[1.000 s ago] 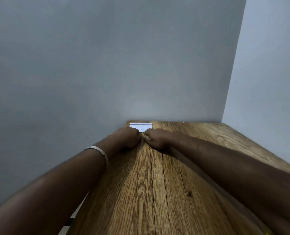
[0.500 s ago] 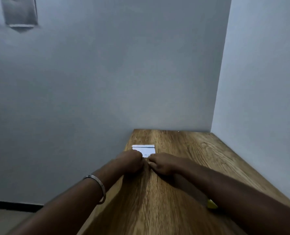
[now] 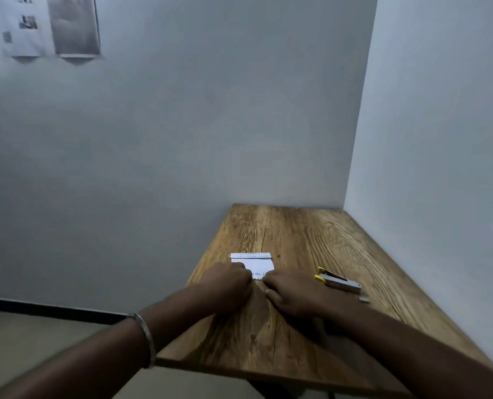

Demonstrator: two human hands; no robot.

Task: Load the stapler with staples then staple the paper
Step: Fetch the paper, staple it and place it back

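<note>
Wooden table (image 3: 311, 240) pushed into the wall corner. 2 hands, left hand (image 3: 228, 280) and right hand (image 3: 290, 292), curled at the near edge of the folded white printed paper (image 3: 257, 264), likely pinning it flat. Just right, untouched: grey-yellow stapler (image 3: 337, 282), then small staples (image 3: 364, 299).

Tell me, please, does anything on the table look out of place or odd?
Nothing is spilled or broken. The stapler lies open, at a slant, right of the right hand; a small grey block, perhaps staples, lies loose beside it. Both hands, the left hand too, rest on the folded paper.
</note>
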